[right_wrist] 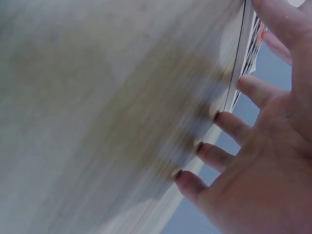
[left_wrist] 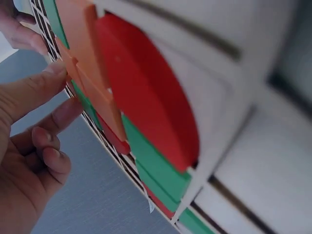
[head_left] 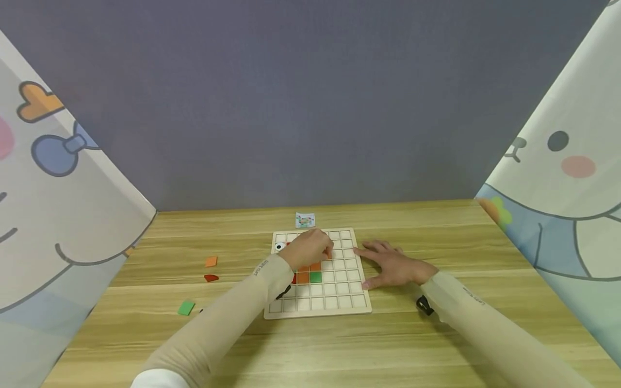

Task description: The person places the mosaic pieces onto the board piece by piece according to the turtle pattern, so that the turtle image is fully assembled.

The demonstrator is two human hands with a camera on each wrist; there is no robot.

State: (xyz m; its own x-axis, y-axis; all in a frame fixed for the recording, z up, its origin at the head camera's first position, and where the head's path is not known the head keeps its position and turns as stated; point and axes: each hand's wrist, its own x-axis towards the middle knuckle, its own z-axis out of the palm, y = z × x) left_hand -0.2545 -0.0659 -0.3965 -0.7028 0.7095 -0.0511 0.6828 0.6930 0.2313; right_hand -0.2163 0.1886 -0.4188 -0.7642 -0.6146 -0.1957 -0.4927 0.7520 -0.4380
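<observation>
A pale board with a grid of square cells (head_left: 344, 302) lies on the table. My left hand (head_left: 308, 249) is over its upper middle and pinches an orange tile (left_wrist: 72, 69) between thumb and index finger, low against the grid. Around it sit orange, red and green tiles, including a green square (head_left: 316, 277) and a rounded red piece (left_wrist: 146, 92). A white eye piece (head_left: 280, 246) is at the upper left of the board. My right hand (head_left: 395, 265) has its fingers spread, thumb and index finger touching the board's right edge. The left forearm hides part of the board.
Left of the board lie a loose orange square (head_left: 211, 261), a red curved piece (head_left: 211, 278) and a green square (head_left: 186, 307). A small printed card (head_left: 305, 220) lies behind the board. A grey partition (head_left: 310, 108) rises at the table's back.
</observation>
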